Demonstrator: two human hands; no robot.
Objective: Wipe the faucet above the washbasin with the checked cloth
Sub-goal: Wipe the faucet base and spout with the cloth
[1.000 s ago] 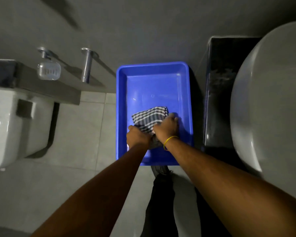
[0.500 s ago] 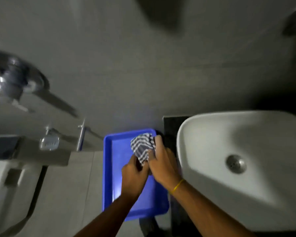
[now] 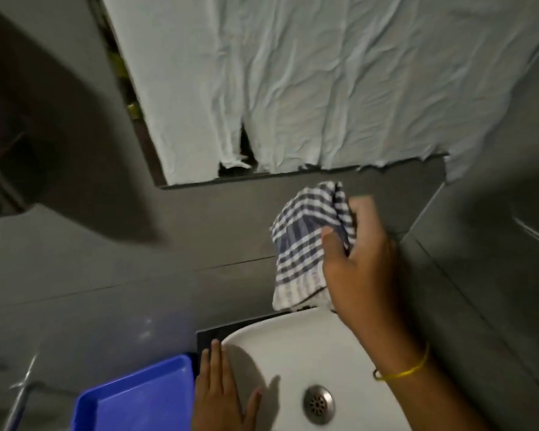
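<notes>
Right hand (image 3: 360, 262) fingers and thumb closed around bunched checked cloth (image 3: 305, 244), cloth hanging lengthwise down from the grip against the grey wall just above the washbasin (image 3: 296, 346) far rim, faucet not visible, left hand (image 3: 223, 396) flat, fingers spread, on the basin's left rim beside blue tray (image 3: 137, 396).

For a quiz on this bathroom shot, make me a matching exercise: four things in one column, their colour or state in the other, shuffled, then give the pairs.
Things:
1. checked cloth
2. tray
3. left hand
4. washbasin

States:
A. white, metal drain in its bottom
B. flat on the basin's rim, holding nothing
C. bunched in the right hand, above the basin
D. blue, beside the basin

Pairs: 1-C, 2-D, 3-B, 4-A
</notes>
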